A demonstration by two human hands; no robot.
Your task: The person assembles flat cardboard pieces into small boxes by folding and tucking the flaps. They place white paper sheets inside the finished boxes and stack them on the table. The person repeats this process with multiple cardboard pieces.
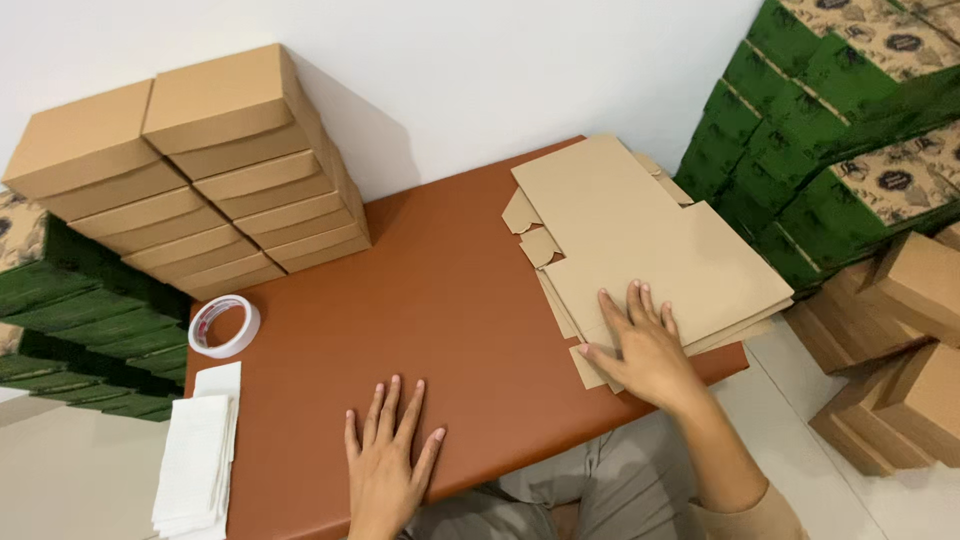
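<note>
Far left: stacked green boxes [60, 300], partly under two piles of closed brown boxes [200, 170] against the wall. Tape roll [224, 326] and folded white paper [195, 465] at the left edge of the brown table [440, 290]. Left hand [388, 460] flat on the tabletop, fingers spread, empty. Right hand [645, 345] palm down on the near corner of the stack of flat cardboard blanks [640, 235], fingers slightly apart, pressing. Far right: green patterned boxes [850, 110], more brown boxes [900, 350] on the floor.
</note>
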